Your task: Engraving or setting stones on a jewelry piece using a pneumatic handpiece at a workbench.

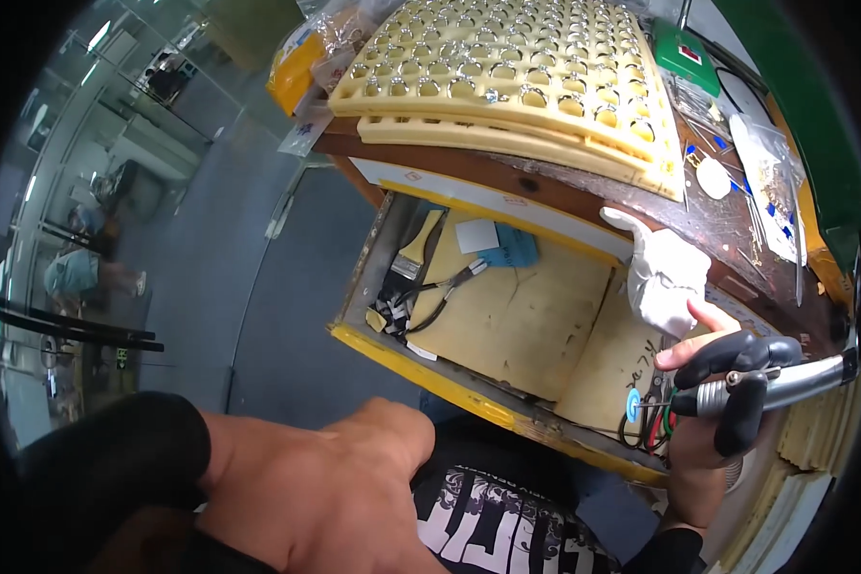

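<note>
My right hand (713, 383) is wrapped round a silver rotary handpiece (784, 385), with black covers on some of its fingers. A small blue disc (632, 406) is fitted at the handpiece's tip, over the open drawer's right part. Just beyond my bare fingertips, at the bench edge, is a white glove-like piece (668, 277); whether they touch it I cannot tell. My left hand (373, 440) is low in the view, near the drawer's front left corner, its back toward me. Its fingers are hidden, along with anything they might hold.
The yellow-edged drawer (421, 375) holds a brush (419, 247), pliers (450, 292) and scissors (655, 421). Cream trays (507, 129) with many rings stand on the bench. Small tools and a plastic bag (773, 177) lie at right. A person (81, 268) is far left.
</note>
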The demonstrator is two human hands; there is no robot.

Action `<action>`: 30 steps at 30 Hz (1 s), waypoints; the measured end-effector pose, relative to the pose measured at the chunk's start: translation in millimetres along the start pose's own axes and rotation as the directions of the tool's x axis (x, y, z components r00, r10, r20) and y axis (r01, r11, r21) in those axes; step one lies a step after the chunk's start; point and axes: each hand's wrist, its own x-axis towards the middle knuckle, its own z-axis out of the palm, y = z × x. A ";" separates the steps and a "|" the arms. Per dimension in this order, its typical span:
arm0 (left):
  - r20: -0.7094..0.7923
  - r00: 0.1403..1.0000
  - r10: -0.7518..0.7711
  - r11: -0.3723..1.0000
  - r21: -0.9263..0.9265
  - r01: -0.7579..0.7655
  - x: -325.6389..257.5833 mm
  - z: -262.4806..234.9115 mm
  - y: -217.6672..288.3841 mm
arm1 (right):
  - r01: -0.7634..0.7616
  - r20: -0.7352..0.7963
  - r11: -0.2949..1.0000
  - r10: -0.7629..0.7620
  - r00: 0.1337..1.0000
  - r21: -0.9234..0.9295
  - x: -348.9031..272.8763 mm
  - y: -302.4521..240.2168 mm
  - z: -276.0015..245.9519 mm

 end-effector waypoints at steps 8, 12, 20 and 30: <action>0.106 0.991 0.083 0.991 -0.117 -0.071 -6.2 -19.4 -7.4 | -0.035 -0.025 0.999 0.035 0.999 0.000 -1.9 -0.3 3.2; -0.204 0.979 -0.004 1.000 -0.025 -0.001 -18.9 13.9 -1.6 | -0.033 0.017 0.999 0.032 0.999 0.017 -0.7 -1.8 -1.7; -0.246 0.889 -0.386 0.907 0.074 0.415 -24.0 -1.0 37.0 | 0.005 -0.046 0.996 -0.001 0.999 0.091 0.6 -10.1 -1.5; -0.800 0.567 0.199 0.941 0.317 0.117 -60.8 -86.7 -77.2 | 0.190 0.296 0.960 -0.247 0.923 0.208 6.9 5.5 -29.6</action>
